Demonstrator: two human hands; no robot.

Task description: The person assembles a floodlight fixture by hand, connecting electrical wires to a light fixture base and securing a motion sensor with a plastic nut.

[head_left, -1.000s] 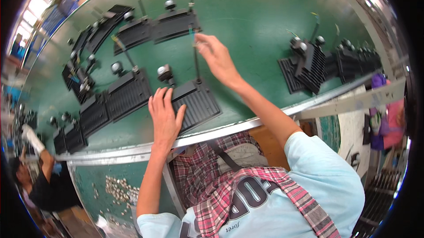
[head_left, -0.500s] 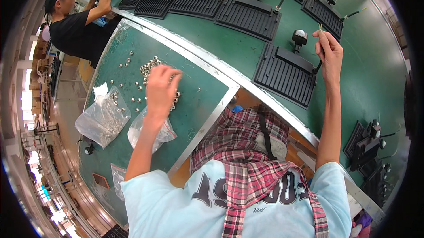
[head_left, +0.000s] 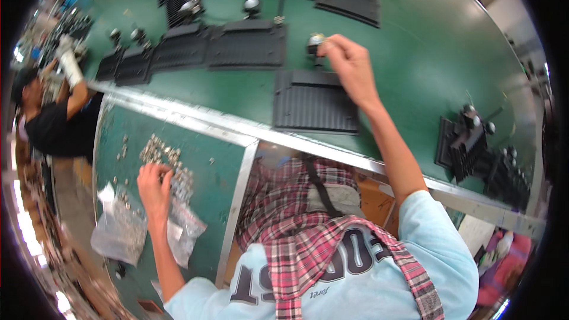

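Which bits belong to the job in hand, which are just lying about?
Likely in use:
- black ribbed panel with domed head, right hand beside the head
- loose metal fittings, left hand at them

Apparently lying about:
- clear plastic bags
- black panels piled at right

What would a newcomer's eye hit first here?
The black finned plate on the green bench, with the right hand close by its domed head. Then the heap of silvery fittings on the side table at left, the left hand at its near edge. Similar plates line the bench further left.
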